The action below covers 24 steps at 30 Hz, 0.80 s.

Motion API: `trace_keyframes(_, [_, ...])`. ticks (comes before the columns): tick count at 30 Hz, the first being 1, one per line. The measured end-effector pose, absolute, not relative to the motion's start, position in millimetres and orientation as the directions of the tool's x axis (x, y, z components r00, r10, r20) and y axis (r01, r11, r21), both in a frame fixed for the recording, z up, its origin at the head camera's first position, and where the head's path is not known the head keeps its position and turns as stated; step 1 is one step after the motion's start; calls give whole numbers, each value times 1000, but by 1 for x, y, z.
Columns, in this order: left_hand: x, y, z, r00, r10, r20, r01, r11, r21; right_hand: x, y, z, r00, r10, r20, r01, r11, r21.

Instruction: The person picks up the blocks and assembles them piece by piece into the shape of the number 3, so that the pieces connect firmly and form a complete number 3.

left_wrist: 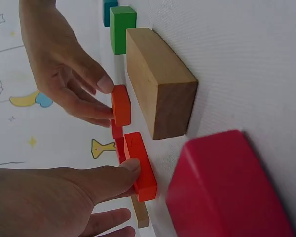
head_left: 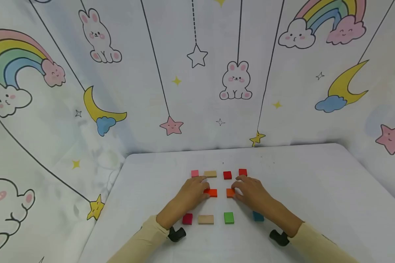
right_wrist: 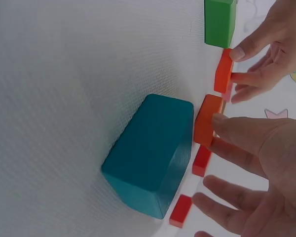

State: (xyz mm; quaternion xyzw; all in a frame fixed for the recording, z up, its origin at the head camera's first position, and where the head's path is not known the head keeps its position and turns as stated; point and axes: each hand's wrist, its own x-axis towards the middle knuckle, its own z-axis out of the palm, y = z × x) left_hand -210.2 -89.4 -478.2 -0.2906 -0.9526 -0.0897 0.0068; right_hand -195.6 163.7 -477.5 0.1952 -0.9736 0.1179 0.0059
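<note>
Near the middle of the white table, my left hand [head_left: 191, 192] pinches a bright red-orange block [head_left: 213, 193] between thumb and fingers. My right hand [head_left: 255, 190] pinches an orange block [head_left: 229, 193] by its right side. A gap separates these two blocks. In the left wrist view the left thumb lies on the end of the red-orange block [left_wrist: 144, 173], and the other hand's thumb and fingers are at the orange block [left_wrist: 121, 106]. From the right wrist, the right thumb touches the orange block [right_wrist: 205, 120] while the other fingers are spread out.
Behind the hands stand a pink block [head_left: 195, 173], a wooden block [head_left: 210, 174] and two red blocks, one [head_left: 227, 175] left of the other [head_left: 243, 172]. Nearer lie a crimson block [head_left: 187, 219], a wooden block [head_left: 206, 219], a green block [head_left: 228, 218] and a teal block [head_left: 258, 216].
</note>
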Motion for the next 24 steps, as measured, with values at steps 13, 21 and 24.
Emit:
trace_keyframes(13, [-212, -85, -479, -820, 567, 70, 571, 807, 148, -200, 157, -479, -918, -392, 67, -396, 885, -247])
trace_keyframes(21, [-212, -81, -480, -816, 573, 73, 577, 803, 150, -202, 153, -484, -908, -411, 77, -417, 877, -238])
trace_keyframes(24, [-212, -80, -480, -814, 577, 75, 581, 799, 154, -202, 152, -485, -909, -409, 81, -416, 878, -238])
